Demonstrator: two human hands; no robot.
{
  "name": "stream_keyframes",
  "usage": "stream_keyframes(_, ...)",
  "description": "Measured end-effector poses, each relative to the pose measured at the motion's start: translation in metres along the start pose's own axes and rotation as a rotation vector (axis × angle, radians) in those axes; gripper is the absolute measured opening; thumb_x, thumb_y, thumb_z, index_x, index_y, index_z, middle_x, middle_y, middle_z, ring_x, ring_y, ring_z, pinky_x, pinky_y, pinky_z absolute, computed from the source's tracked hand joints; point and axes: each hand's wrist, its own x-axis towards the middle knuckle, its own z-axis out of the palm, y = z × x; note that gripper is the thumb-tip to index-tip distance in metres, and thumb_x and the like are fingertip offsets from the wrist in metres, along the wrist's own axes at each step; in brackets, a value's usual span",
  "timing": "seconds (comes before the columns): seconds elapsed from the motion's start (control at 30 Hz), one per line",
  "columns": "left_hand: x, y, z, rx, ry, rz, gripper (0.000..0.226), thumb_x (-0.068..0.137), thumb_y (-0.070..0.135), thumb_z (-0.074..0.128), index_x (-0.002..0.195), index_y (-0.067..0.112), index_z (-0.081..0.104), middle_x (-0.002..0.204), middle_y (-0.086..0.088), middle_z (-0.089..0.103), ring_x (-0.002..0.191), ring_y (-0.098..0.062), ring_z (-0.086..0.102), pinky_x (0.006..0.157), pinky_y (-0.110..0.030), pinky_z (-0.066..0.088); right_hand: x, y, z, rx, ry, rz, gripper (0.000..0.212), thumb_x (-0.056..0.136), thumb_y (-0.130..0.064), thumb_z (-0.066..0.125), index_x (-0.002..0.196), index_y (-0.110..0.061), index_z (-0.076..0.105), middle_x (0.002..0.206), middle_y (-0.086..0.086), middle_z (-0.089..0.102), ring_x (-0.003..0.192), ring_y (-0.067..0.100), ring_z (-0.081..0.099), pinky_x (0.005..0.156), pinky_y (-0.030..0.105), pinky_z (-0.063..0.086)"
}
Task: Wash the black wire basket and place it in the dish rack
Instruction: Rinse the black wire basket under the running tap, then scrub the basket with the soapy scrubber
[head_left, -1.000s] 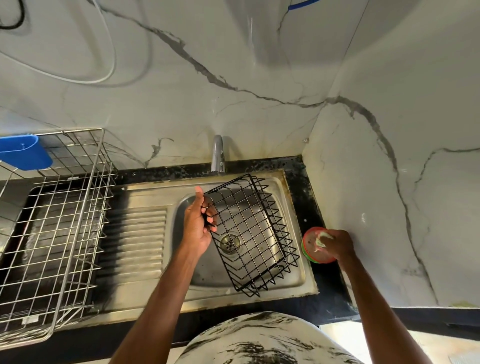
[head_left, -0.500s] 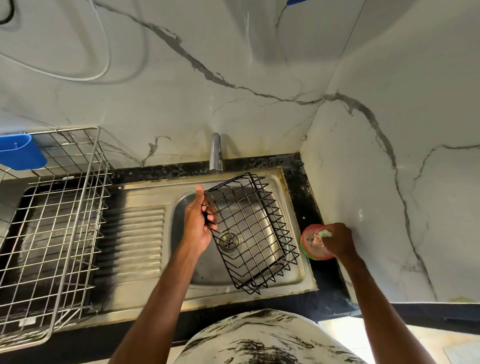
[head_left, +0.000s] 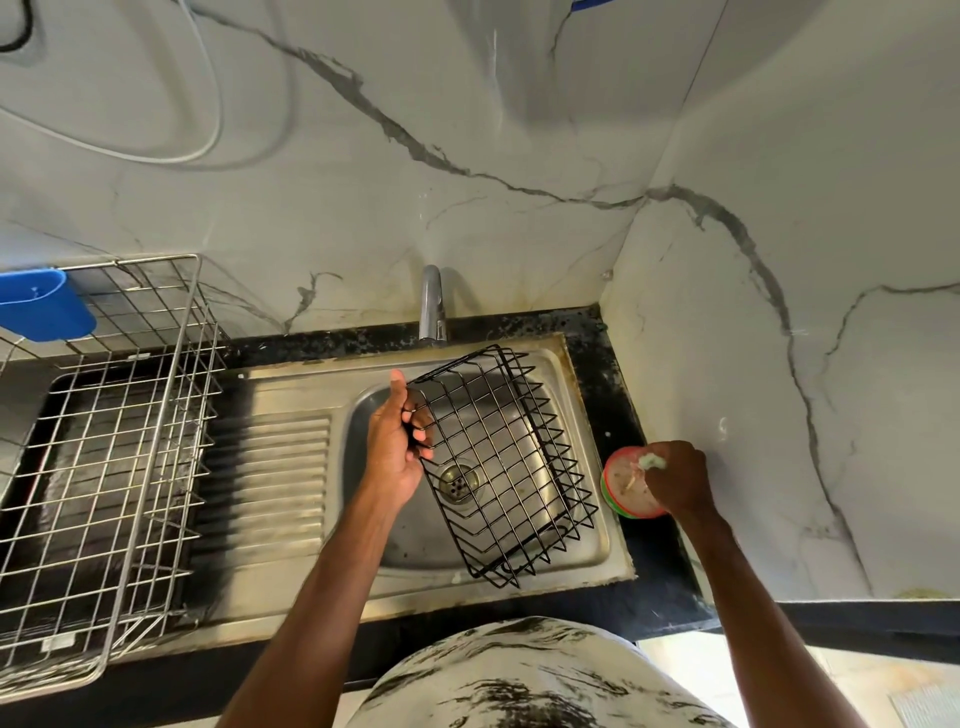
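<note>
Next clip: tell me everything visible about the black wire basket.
The black wire basket is a rectangular grid of thin dark wire with low zigzag sides, empty. It is tilted over the sink bowl, drain showing through. The left hand has its grip on the left rim; the near corner seems to rest on the sink's front edge. The right hand, pinching a pale scrubber, is clear of it.

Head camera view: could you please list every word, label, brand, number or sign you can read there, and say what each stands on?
No text in this view can be read.
Small tag on the dish rack: too blurred to read.
Soap tub, blue holder, tap, black wire basket: no lettering visible.
</note>
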Motion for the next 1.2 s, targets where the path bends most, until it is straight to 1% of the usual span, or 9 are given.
stream_keyframes(0.4,-0.003,-0.001,-0.003,-0.010,0.005,-0.001,0.048,0.103,0.050,0.051,0.065,0.022,0.042,0.048,0.009,0.045,0.035,-0.004,0.038,0.033,-0.018,0.029,-0.010,-0.009,-0.005,0.017,0.020,-0.022,0.022,0.079,0.005,0.075,0.101,0.005,0.076,0.099,0.023,0.074,0.094,0.038,0.070,0.077,0.026,0.047)
stream_keyframes(0.6,-0.002,0.003,-0.002,-0.016,0.003,-0.005,0.049,0.098,0.055,0.055,0.064,0.023,0.042,0.048,0.009,0.045,0.036,-0.005,0.039,0.033,-0.019,0.030,-0.012,-0.016,-0.004,0.104,-0.031,0.078,0.023,0.087,-0.004,0.072,0.110,-0.003,0.076,0.109,0.018,0.074,0.103,0.036,0.067,0.084,0.026,0.044)
stream_keyframes(0.73,-0.002,0.005,-0.003,-0.017,-0.007,0.008,0.047,0.088,0.059,0.061,0.064,0.023,0.043,0.049,0.008,0.045,0.036,-0.005,0.039,0.032,-0.019,0.030,-0.008,-0.025,-0.008,0.342,-0.142,0.241,0.033,0.089,-0.005,0.068,0.121,-0.012,0.071,0.122,0.015,0.068,0.105,0.028,0.063,0.091,0.037,0.052)
stream_keyframes(0.8,-0.002,0.006,-0.002,-0.018,-0.005,0.018,0.046,0.089,0.057,0.061,0.064,0.023,0.044,0.049,0.008,0.045,0.036,-0.006,0.039,0.032,-0.019,0.031,-0.010,-0.030,-0.011,0.361,-0.071,0.259,0.031,0.086,-0.008,0.074,0.116,-0.014,0.073,0.116,0.012,0.072,0.103,0.027,0.065,0.094,0.040,0.054)
stream_keyframes(0.9,-0.003,0.008,0.001,-0.031,-0.009,0.024,0.044,0.089,0.055,0.062,0.065,0.023,0.047,0.050,0.007,0.045,0.035,-0.006,0.039,0.031,-0.019,0.032,-0.026,-0.047,-0.023,0.304,0.047,0.183,0.026,0.080,-0.013,0.082,0.105,-0.015,0.078,0.101,0.008,0.076,0.093,0.024,0.067,0.082,0.029,0.049)
stream_keyframes(1.0,-0.005,0.009,0.004,-0.025,-0.029,0.043,0.042,0.089,0.055,0.063,0.065,0.023,0.051,0.053,0.006,0.047,0.036,-0.007,0.041,0.031,-0.020,0.033,-0.039,-0.074,-0.036,0.591,0.035,0.224,0.027,0.079,-0.019,0.086,0.102,-0.008,0.078,0.089,0.010,0.076,0.076,0.019,0.074,0.059,0.019,0.054)
stream_keyframes(1.03,-0.005,0.008,0.004,-0.008,-0.041,0.058,0.042,0.091,0.054,0.062,0.066,0.022,0.051,0.054,0.005,0.047,0.037,-0.007,0.042,0.031,-0.021,0.034,-0.042,-0.086,-0.040,0.695,-0.013,0.226,0.025,0.081,-0.020,0.085,0.101,-0.007,0.077,0.088,0.011,0.077,0.074,0.019,0.076,0.059,0.022,0.058)
stream_keyframes(1.13,-0.006,0.008,0.004,0.070,-0.065,0.122,0.042,0.096,0.051,0.060,0.068,0.021,0.053,0.059,0.001,0.050,0.039,-0.009,0.045,0.032,-0.021,0.037,-0.046,-0.126,-0.054,0.885,-0.208,0.211,0.019,0.096,-0.021,0.069,0.111,-0.010,0.072,0.104,0.017,0.075,0.093,0.030,0.076,0.085,0.038,0.062)
stream_keyframes(1.2,-0.007,0.008,0.004,0.114,-0.083,0.144,0.042,0.097,0.049,0.059,0.070,0.019,0.054,0.062,-0.002,0.051,0.040,-0.011,0.045,0.033,-0.021,0.038,-0.048,-0.155,-0.066,0.965,-0.272,0.163,0.025,0.104,-0.014,0.054,0.122,-0.006,0.067,0.118,0.019,0.068,0.104,0.033,0.072,0.083,0.032,0.062)
